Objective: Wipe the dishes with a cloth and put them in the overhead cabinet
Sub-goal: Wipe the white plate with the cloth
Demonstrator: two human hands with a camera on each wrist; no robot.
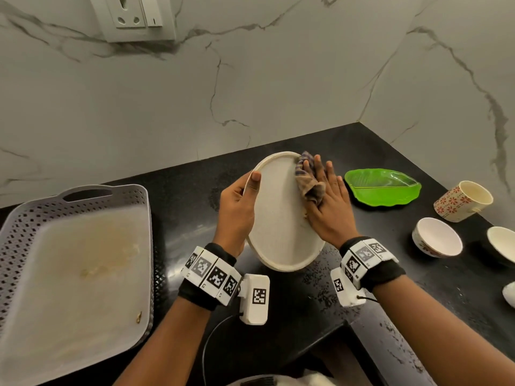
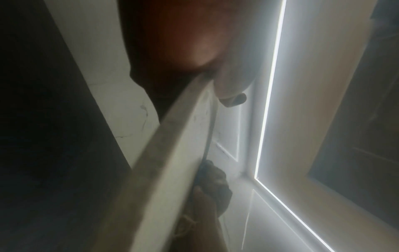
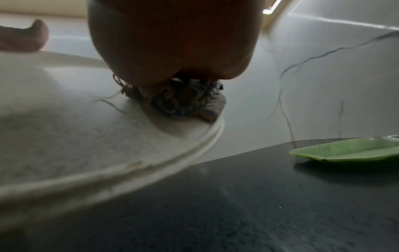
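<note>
Fingers [image 1: 320, 174] of the right hand [image 1: 330, 207] lie straight and nearly flat, pressing a bunched brownish striped cloth [image 1: 308, 182] onto the far-right part of the speckled cream plate [image 1: 278, 218]; the cloth sits under palm & fingers, not clearly gripped. The right wrist view shows the same: cloth [image 3: 183, 100] squashed btwn hand and plate face, close to the rim. Left hand [image 1: 237, 207] curls round the plate's left edge, thumb [image 1: 255, 181] on the face, other fingers behind and hidden, so the plate hangs tilted above the black counter [image 1: 320, 291], not resting on it. Progress, as a judgement: early to mid. This plate is in the wiping step, w/ the cloth only at its upper right, so the rest of the face and the back prob. remain. To the left, a grey perforated tray [image 1: 133, 207] holds no dishes, only smears. Further right on the counter wait a green leaf-shaped dish [image 1: 381, 188], a floral cup [image 1: 462, 200] on its side, a small white bowl [image 1: 436, 236], and part of a second bowl [image 1: 501, 240] at the frame edge. Whether those are wiped, can't tell. The overhead cabinet isn't in the head view, so nothing can be confirmed as stowed; every visible dish is down here.
</note>
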